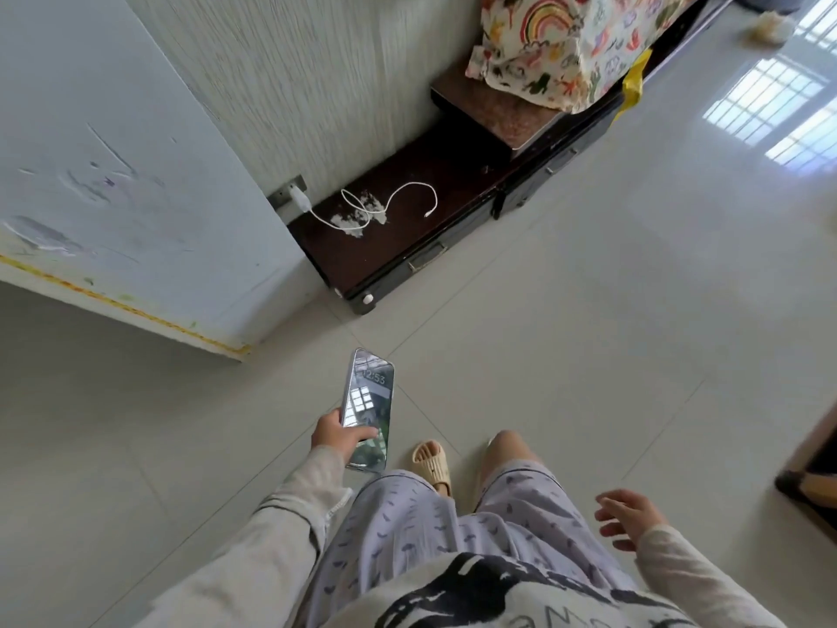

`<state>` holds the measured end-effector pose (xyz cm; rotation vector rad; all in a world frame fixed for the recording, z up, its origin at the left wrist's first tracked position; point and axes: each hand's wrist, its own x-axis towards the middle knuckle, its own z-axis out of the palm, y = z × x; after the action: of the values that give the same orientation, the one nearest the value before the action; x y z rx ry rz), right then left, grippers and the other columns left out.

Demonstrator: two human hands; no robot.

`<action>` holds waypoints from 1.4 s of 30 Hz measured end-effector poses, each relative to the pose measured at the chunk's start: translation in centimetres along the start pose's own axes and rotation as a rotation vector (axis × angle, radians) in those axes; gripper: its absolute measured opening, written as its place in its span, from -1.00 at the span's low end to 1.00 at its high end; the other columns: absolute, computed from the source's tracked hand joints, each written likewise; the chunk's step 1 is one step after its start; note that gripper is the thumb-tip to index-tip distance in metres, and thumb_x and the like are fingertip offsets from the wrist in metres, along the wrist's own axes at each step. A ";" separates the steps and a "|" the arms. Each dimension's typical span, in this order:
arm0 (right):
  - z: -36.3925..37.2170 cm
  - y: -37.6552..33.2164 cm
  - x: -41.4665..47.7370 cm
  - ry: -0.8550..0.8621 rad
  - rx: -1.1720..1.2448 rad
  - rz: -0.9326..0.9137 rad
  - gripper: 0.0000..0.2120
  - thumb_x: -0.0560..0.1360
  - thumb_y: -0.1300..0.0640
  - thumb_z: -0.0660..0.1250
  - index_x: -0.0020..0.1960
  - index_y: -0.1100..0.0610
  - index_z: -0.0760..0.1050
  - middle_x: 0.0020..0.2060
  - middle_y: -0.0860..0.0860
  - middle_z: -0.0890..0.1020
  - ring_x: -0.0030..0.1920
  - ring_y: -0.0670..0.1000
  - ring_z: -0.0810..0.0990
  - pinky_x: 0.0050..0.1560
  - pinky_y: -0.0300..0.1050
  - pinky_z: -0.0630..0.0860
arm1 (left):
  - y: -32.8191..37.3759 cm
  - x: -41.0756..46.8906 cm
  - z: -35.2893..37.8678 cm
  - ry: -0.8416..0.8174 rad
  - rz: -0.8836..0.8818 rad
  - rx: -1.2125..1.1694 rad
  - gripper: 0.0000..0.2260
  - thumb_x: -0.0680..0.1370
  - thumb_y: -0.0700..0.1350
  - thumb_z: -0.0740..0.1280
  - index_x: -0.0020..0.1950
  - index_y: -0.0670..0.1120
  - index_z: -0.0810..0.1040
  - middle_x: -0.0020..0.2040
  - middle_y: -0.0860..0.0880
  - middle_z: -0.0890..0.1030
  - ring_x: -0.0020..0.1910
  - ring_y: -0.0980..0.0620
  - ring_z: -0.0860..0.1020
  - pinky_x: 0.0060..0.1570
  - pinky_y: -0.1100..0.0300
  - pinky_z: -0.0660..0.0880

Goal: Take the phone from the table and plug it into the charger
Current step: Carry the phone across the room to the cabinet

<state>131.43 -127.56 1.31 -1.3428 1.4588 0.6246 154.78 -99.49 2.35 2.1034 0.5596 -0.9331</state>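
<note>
Already lifted: smartphone (367, 410) gripped low in left hand (337, 435), thumb across the lit screen, upper end aimed forward toward the charging spot. Right hand (629, 516) empty, fingers loosely spread, probably kept free for the plug. Ahead, white charger adapter (300, 198) seated in the wall socket (286, 197); charging cable (385, 206) looped over the dark low cabinet (453, 210), free connector end (427, 214) lying exposed, well apart from the phone.
</note>
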 end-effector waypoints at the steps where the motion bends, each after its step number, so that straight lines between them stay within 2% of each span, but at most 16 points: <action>1: -0.2 -1.1 0.3 -0.003 -0.005 -0.006 -0.93 0.56 0.33 0.13 -0.02 0.28 0.39 -0.40 0.11 0.44 -0.44 0.03 0.38 -0.40 -0.25 0.24 | 0.7 0.3 0.2 0.000 0.000 0.002 -0.66 0.34 -0.33 0.44 0.10 -0.31 0.57 0.11 -0.31 0.63 -0.09 -0.08 0.52 -0.01 0.12 0.43; 5: -1.0 -6.9 2.8 -0.035 -0.059 -0.039 -0.93 0.56 0.31 0.13 -0.02 0.26 0.39 -0.40 0.10 0.45 -0.49 0.02 0.42 -0.49 -0.30 0.29 | 3.1 2.3 1.1 0.020 -0.047 0.032 -0.67 0.36 -0.33 0.43 0.11 -0.30 0.57 0.11 -0.29 0.64 0.10 -0.25 0.59 0.11 0.04 0.49; 7: -1.5 -9.9 4.3 -0.060 -0.081 -0.051 -0.94 0.56 0.32 0.13 -0.04 0.26 0.38 -0.40 0.11 0.44 -0.66 -0.06 0.47 -0.62 -0.37 0.30 | 3.9 2.9 1.5 0.032 -0.086 0.038 -0.68 0.36 -0.32 0.43 0.11 -0.31 0.56 0.11 -0.31 0.63 0.11 -0.26 0.58 0.13 0.02 0.48; 9: -2.2 -13.5 5.8 -0.077 -0.128 -0.068 -0.94 0.56 0.32 0.13 -0.06 0.26 0.37 -0.41 0.11 0.43 -0.77 -0.16 0.40 -0.70 -0.46 0.25 | 4.6 3.5 2.0 0.051 -0.138 0.034 -0.67 0.36 -0.32 0.43 0.11 -0.31 0.56 0.11 -0.30 0.63 0.08 -0.24 0.58 0.12 0.02 0.47; 11: -2.8 -17.3 6.8 -0.104 -0.204 -0.102 -0.93 0.56 0.30 0.14 -0.06 0.26 0.39 -0.41 0.09 0.44 -0.72 -0.13 0.42 -0.69 -0.45 0.25 | 5.3 3.5 2.7 0.066 -0.196 0.027 -0.67 0.36 -0.32 0.43 0.12 -0.32 0.56 0.11 -0.31 0.63 0.03 -0.22 0.59 0.09 0.02 0.48; 14: -3.7 -23.6 8.2 -0.179 -0.343 -0.167 -0.93 0.56 0.28 0.14 -0.04 0.24 0.39 -0.40 0.05 0.46 -0.52 -0.04 0.43 -0.62 -0.37 0.30 | 6.3 3.8 4.0 0.108 -0.282 -0.013 -0.65 0.36 -0.31 0.44 0.13 -0.33 0.55 0.11 -0.31 0.63 0.08 -0.26 0.59 0.05 0.05 0.48; 17: -4.3 -29.4 9.1 -0.225 -0.459 -0.253 -0.92 0.56 0.28 0.13 -0.04 0.20 0.40 -0.40 0.02 0.47 -0.57 -0.10 0.46 -0.59 -0.34 0.33 | 7.1 3.8 5.6 0.162 -0.370 -0.069 -0.67 0.37 -0.33 0.43 0.12 -0.35 0.55 0.11 -0.33 0.63 0.09 -0.29 0.58 0.08 0.02 0.47; 20: -4.6 -34.0 9.7 -0.256 -0.497 -0.332 -0.89 0.55 0.30 0.12 -0.04 0.18 0.41 -0.39 0.01 0.48 -0.49 -0.08 0.45 -0.50 -0.30 0.34 | 8.0 3.5 6.8 0.196 -0.459 -0.150 -0.66 0.36 -0.33 0.44 0.11 -0.37 0.56 0.11 -0.35 0.62 0.08 -0.29 0.58 0.09 0.02 0.47; 24: -4.6 -35.9 9.6 -0.265 -0.432 -0.356 -0.89 0.56 0.31 0.11 -0.03 0.20 0.40 -0.37 0.02 0.48 -0.42 -0.03 0.43 -0.43 -0.25 0.33 | 9.0 3.5 6.1 0.250 -0.477 -0.249 -0.64 0.35 -0.34 0.45 0.12 -0.39 0.54 0.11 -0.38 0.61 0.08 -0.31 0.59 0.10 -0.02 0.48; 26: -2.5 -41.3 11.9 -0.288 -0.511 -0.334 -0.89 0.56 0.31 0.10 -0.02 0.19 0.39 -0.37 0.02 0.48 -0.42 -0.04 0.43 -0.44 -0.26 0.33 | 10.6 7.0 5.0 0.291 -0.550 -0.306 -0.64 0.35 -0.35 0.45 0.11 -0.41 0.54 0.12 -0.39 0.60 0.09 -0.31 0.59 0.12 -0.04 0.48; 29: -2.5 -41.5 12.0 -0.278 -0.561 -0.309 -0.89 0.56 0.30 0.10 -0.03 0.19 0.39 -0.37 0.02 0.47 -0.44 -0.04 0.43 -0.46 -0.26 0.32 | 12.0 7.1 4.9 0.264 -0.547 -0.319 -0.64 0.35 -0.36 0.45 0.11 -0.41 0.54 0.13 -0.38 0.60 0.10 -0.31 0.58 0.14 -0.04 0.48; 31: -2.5 -40.7 12.7 -0.283 -0.590 -0.270 -0.90 0.56 0.28 0.11 -0.05 0.19 0.39 -0.38 0.02 0.48 -0.53 -0.08 0.48 -0.49 -0.28 0.32 | 12.9 8.0 4.4 0.262 -0.538 -0.305 -0.64 0.36 -0.35 0.44 0.12 -0.39 0.53 0.14 -0.37 0.60 0.10 -0.31 0.58 0.14 -0.02 0.48; 33: -2.2 -41.4 13.4 -0.250 -0.546 -0.220 -0.88 0.56 0.28 0.12 -0.11 0.19 0.39 -0.40 0.04 0.48 -0.61 -0.10 0.48 -0.48 -0.28 0.31 | 14.8 9.6 3.6 0.238 -0.518 -0.274 -0.64 0.37 -0.32 0.43 0.14 -0.36 0.53 0.15 -0.34 0.60 0.12 -0.29 0.57 0.15 -0.01 0.47; 36: -2.0 -43.8 14.5 -0.167 -0.414 -0.169 -0.80 0.55 0.31 0.13 -0.23 0.19 0.40 -0.41 0.10 0.46 -0.61 -0.02 0.46 -0.42 -0.26 0.26 | 18.1 12.2 1.9 0.216 -0.446 -0.246 -0.65 0.39 -0.28 0.42 0.16 -0.30 0.53 0.17 -0.29 0.61 0.15 -0.26 0.55 0.15 0.01 0.45; 39: -2.0 -45.4 15.2 -0.146 -0.404 -0.163 -0.71 0.55 0.30 0.14 -0.33 0.14 0.38 -0.42 0.11 0.46 -0.78 -0.14 0.41 -0.42 -0.27 0.24 | 21.2 14.1 0.7 0.215 -0.372 -0.240 -0.66 0.38 -0.27 0.43 0.14 -0.30 0.55 0.15 -0.28 0.62 0.14 -0.26 0.56 0.13 0.01 0.46; 42: -1.9 -47.0 15.3 -0.131 -0.365 -0.162 -0.71 0.56 0.30 0.13 -0.33 0.13 0.37 -0.40 0.11 0.45 -0.80 -0.17 0.40 -0.40 -0.27 0.23 | 23.8 15.6 -0.4 0.198 -0.309 -0.264 -0.66 0.37 -0.27 0.43 0.13 -0.30 0.55 0.14 -0.29 0.62 0.11 -0.26 0.57 0.12 0.01 0.48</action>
<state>176.88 -147.09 0.04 -1.6490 1.1526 0.8844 180.08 -112.59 1.54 1.9109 1.0739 -0.7693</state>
